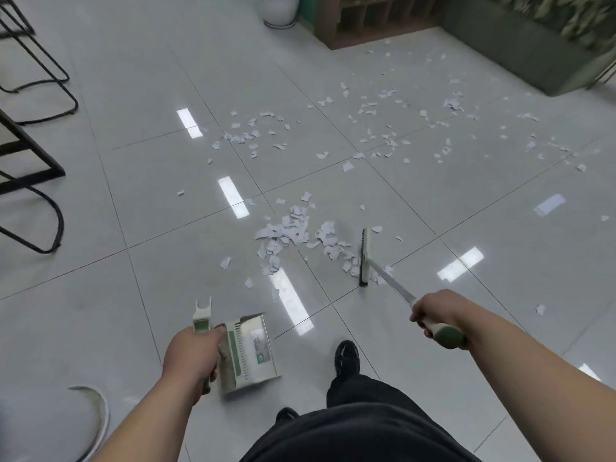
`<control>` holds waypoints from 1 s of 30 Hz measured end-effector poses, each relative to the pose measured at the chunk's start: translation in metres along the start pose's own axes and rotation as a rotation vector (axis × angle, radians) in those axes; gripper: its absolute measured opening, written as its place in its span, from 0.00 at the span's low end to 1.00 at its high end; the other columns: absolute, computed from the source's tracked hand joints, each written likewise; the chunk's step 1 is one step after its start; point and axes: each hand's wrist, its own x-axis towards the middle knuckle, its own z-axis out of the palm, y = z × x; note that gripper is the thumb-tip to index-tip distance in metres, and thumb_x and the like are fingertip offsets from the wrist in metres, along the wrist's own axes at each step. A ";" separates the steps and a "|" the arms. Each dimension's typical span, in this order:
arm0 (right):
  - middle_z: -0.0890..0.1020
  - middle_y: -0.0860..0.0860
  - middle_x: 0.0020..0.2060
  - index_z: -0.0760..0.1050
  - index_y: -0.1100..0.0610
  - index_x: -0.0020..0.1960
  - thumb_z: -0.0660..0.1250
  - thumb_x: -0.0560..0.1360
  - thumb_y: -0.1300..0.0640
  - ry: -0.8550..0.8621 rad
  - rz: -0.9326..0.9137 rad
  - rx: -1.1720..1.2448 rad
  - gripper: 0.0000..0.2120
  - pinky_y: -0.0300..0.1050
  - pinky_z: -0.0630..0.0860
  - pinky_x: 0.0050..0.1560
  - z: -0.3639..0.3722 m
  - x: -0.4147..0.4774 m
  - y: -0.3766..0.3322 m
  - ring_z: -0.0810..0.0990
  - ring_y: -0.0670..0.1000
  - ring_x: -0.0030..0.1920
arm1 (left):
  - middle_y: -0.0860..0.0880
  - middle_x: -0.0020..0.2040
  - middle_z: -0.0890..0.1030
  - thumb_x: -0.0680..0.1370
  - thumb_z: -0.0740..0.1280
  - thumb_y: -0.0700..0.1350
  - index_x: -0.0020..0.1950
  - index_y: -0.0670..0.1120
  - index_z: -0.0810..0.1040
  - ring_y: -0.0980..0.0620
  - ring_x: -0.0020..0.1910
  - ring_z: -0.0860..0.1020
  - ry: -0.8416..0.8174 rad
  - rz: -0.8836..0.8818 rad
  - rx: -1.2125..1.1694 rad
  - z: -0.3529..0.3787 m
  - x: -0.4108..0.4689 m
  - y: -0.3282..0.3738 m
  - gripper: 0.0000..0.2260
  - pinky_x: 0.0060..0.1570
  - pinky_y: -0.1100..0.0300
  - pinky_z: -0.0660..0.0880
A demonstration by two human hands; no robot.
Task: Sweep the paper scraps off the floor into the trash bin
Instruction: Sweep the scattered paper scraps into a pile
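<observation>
White paper scraps lie over the grey tiled floor: a dense heap [293,233] in the middle, looser patches further off [253,136] and to the right [443,128]. My right hand [436,311] grips the green-and-white handle of a broom whose head [364,256] rests on the floor at the heap's right edge, touching scraps. My left hand [191,353] holds the upright handle of a white-and-green dustpan [250,350], which sits low near my feet, apart from the heap. A curved white rim [100,415] shows at lower left; I cannot tell whether it is the trash bin.
Black metal chair and table legs [43,181] stand along the left. A wooden shelf [376,21], a dark planter box [520,51] and a white pot [280,11] line the far side. My black shoe [346,356] is just right of the dustpan.
</observation>
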 end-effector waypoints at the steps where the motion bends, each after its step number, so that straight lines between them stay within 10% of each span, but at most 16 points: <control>1: 0.79 0.61 0.36 0.76 0.68 0.48 0.68 0.72 0.68 0.021 -0.006 -0.014 0.05 0.40 0.72 0.29 -0.006 0.006 0.002 0.77 0.55 0.25 | 0.41 0.32 0.74 0.79 0.69 0.46 0.44 0.41 0.77 0.46 0.28 0.71 0.004 0.000 0.000 0.003 0.002 0.003 0.09 0.35 0.51 0.69; 11: 0.82 0.64 0.43 0.80 0.69 0.45 0.71 0.69 0.68 0.043 0.004 -0.257 0.05 0.57 0.81 0.50 -0.057 0.084 -0.024 0.84 0.66 0.48 | 0.42 0.34 0.73 0.78 0.70 0.46 0.48 0.39 0.77 0.48 0.26 0.69 0.052 -0.079 -0.059 0.039 0.024 0.039 0.10 0.32 0.58 0.68; 16: 0.79 0.58 0.33 0.75 0.62 0.43 0.68 0.71 0.66 -0.123 0.052 -0.199 0.03 0.41 0.72 0.34 -0.051 0.104 -0.069 0.78 0.55 0.29 | 0.43 0.34 0.72 0.79 0.69 0.45 0.47 0.40 0.77 0.48 0.25 0.68 0.089 -0.109 -0.073 0.062 0.031 0.063 0.08 0.30 0.60 0.67; 30: 0.77 0.53 0.30 0.73 0.57 0.44 0.65 0.73 0.64 -0.453 0.035 -0.043 0.03 0.35 0.71 0.25 -0.042 0.166 -0.232 0.75 0.49 0.21 | 0.45 0.33 0.71 0.79 0.69 0.45 0.45 0.43 0.75 0.49 0.25 0.66 0.277 -0.242 -0.185 0.100 0.029 0.099 0.07 0.28 0.61 0.65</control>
